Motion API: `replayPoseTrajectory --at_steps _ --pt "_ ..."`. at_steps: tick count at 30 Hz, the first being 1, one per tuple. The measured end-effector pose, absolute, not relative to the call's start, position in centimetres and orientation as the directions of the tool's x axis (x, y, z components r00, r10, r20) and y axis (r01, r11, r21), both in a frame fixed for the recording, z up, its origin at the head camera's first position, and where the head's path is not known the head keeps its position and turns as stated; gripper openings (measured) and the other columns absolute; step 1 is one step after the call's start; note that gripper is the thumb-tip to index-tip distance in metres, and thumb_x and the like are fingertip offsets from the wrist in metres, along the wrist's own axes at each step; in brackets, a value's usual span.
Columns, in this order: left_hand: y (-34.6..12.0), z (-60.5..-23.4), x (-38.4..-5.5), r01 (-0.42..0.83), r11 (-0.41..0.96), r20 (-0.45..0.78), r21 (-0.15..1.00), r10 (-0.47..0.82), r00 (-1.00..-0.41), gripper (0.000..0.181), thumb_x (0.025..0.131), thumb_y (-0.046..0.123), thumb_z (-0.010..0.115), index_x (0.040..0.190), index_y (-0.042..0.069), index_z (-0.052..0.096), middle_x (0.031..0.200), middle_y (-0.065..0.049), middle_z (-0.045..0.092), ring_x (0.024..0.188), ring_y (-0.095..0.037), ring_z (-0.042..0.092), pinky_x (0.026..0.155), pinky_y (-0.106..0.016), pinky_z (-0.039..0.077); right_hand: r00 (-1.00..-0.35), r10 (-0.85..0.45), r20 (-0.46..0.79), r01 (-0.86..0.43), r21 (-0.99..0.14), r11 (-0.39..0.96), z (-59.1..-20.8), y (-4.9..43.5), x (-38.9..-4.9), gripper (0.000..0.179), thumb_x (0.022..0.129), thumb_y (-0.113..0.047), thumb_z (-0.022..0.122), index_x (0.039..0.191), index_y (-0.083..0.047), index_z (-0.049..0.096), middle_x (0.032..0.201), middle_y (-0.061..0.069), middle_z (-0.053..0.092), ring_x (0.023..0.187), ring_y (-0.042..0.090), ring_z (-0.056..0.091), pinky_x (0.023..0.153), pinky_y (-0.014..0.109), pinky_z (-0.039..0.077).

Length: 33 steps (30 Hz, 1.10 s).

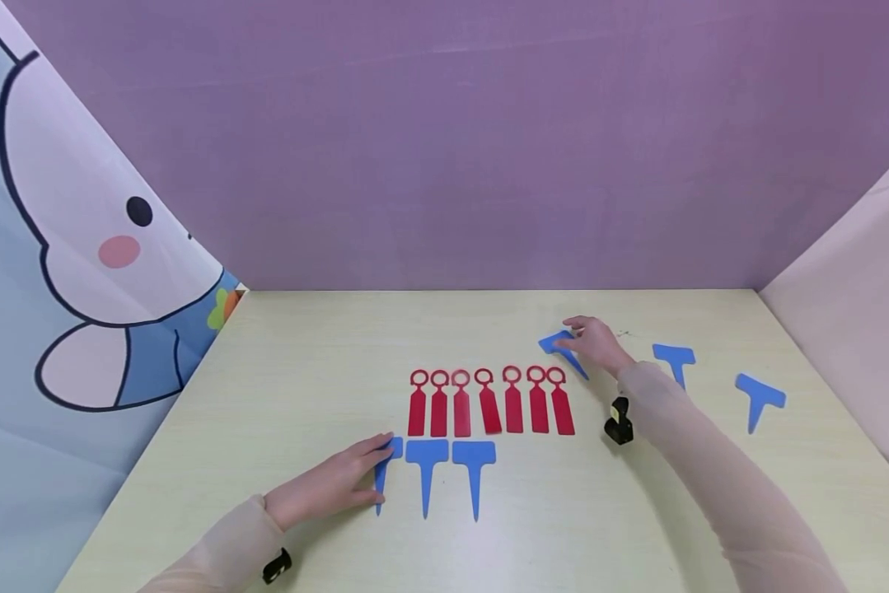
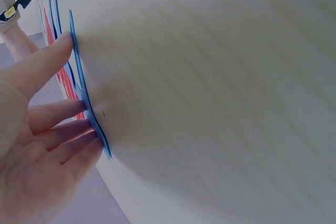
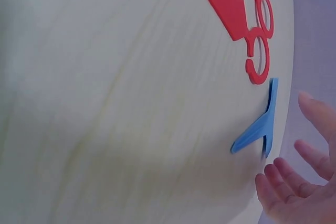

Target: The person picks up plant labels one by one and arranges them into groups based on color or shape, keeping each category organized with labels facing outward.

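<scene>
Two blue T-shaped plant labels (image 1: pixel 427 452) lie side by side, heads up and stems toward the front. Left of them is another blue plant label (image 1: pixel 380 478), partly covered by my left hand (image 1: pixel 334 480). That hand's fingertips rest on the label's head while the thumb touches its stem, as the left wrist view also shows. Farther back, my right hand (image 1: pixel 595 342) hovers over a tilted blue plant label (image 3: pixel 261 127). In the right wrist view, its fingers are spread and loosely bent, apart from the label.
Several red ring-topped tags (image 1: pixel 461 412) form a row across the middle of the table (image 1: pixel 281 371). Two more blue labels lie at the right, one (image 1: pixel 672 355) partly behind the right sleeve and another (image 1: pixel 760 395) beyond it. A purple backdrop (image 1: pixel 444 165) stands behind.
</scene>
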<state>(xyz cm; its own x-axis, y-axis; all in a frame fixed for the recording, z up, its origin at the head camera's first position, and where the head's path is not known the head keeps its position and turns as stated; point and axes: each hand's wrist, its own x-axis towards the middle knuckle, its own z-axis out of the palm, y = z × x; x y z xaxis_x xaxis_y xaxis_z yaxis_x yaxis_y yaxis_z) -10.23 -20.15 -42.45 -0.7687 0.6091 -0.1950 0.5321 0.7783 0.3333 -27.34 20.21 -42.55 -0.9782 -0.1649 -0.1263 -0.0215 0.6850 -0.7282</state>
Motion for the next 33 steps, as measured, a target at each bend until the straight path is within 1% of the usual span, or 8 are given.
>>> replayPoseTrajectory --at_steps 5,10,15,20,24,27,33 --pt "-20.0 -42.3 -10.3 0.519 0.789 -0.213 0.330 0.598 -0.773 0.066 0.078 0.033 0.066 0.128 -0.002 0.043 0.138 -0.015 0.034 0.125 -0.031 0.034 0.094 -0.038 0.038 -0.978 -0.154 -0.144 -0.004 -0.720 0.694 -43.0 20.1 -27.8 0.057 0.082 -0.021 0.063 0.126 0.008 0.041 0.122 0.028 0.044 0.109 0.038 0.043 0.092 0.046 0.038" --pt "-19.9 -42.3 -10.2 0.519 0.786 -0.204 0.337 0.599 -0.775 0.065 0.078 0.032 0.066 0.128 -0.003 0.043 0.138 -0.016 0.033 0.124 -0.032 0.034 0.095 -0.039 0.037 -0.977 -0.150 -0.153 0.001 -0.704 0.710 -43.3 20.1 -28.0 0.060 0.082 -0.021 0.064 0.127 0.009 0.039 0.122 0.028 0.044 0.107 0.036 0.044 0.093 0.045 0.038" --pt "-20.0 -42.4 -10.2 0.543 0.763 -0.165 0.352 0.621 -0.766 0.064 0.078 0.029 0.066 0.126 -0.006 0.043 0.137 -0.020 0.034 0.123 -0.034 0.035 0.095 -0.040 0.037 -0.977 -0.149 -0.151 -0.001 -0.700 0.714 -43.5 20.1 -28.2 0.061 0.082 -0.022 0.064 0.127 0.011 0.038 0.122 0.028 0.044 0.106 0.036 0.044 0.092 0.045 0.038" --pt "-20.1 -42.5 -10.1 0.586 0.731 -0.110 0.350 0.654 -0.749 0.065 0.078 0.032 0.066 0.123 -0.009 0.045 0.133 -0.024 0.036 0.119 -0.038 0.038 0.093 -0.042 0.038 -0.978 -0.156 -0.138 -0.015 -0.700 0.714 -43.8 20.2 -28.3 0.061 0.081 -0.020 0.064 0.126 0.013 0.038 0.123 0.029 0.043 0.106 0.035 0.043 0.093 0.045 0.037" --pt "-20.1 -42.5 -10.2 0.548 0.753 -0.156 0.366 0.630 -0.761 0.064 0.077 0.029 0.067 0.126 -0.006 0.044 0.136 -0.021 0.035 0.122 -0.036 0.036 0.094 -0.041 0.037 -0.981 -0.150 -0.125 -0.020 -0.700 0.714 -43.9 20.0 -28.2 0.060 0.081 -0.019 0.065 0.124 0.014 0.039 0.122 0.030 0.044 0.107 0.037 0.044 0.093 0.046 0.037" --pt "-20.1 -42.5 -10.3 0.524 0.774 -0.190 0.356 0.609 -0.770 0.065 0.077 0.029 0.067 0.127 -0.004 0.043 0.137 -0.018 0.034 0.124 -0.033 0.035 0.095 -0.040 0.037 -0.984 -0.138 -0.116 -0.017 -0.701 0.713 -44.0 19.9 -28.1 0.059 0.080 -0.017 0.065 0.123 0.015 0.040 0.120 0.030 0.044 0.108 0.038 0.044 0.093 0.046 0.037" --pt "-20.0 -42.3 -10.1 0.518 0.781 -0.199 0.349 0.602 -0.774 0.066 0.077 0.031 0.067 0.128 -0.004 0.043 0.138 -0.017 0.034 0.124 -0.032 0.034 0.095 -0.039 0.037 -0.987 -0.114 -0.112 -0.006 -0.685 0.728 -44.1 19.8 -28.1 0.056 0.080 -0.017 0.065 0.121 0.014 0.043 0.117 0.029 0.044 0.107 0.038 0.044 0.093 0.045 0.038"
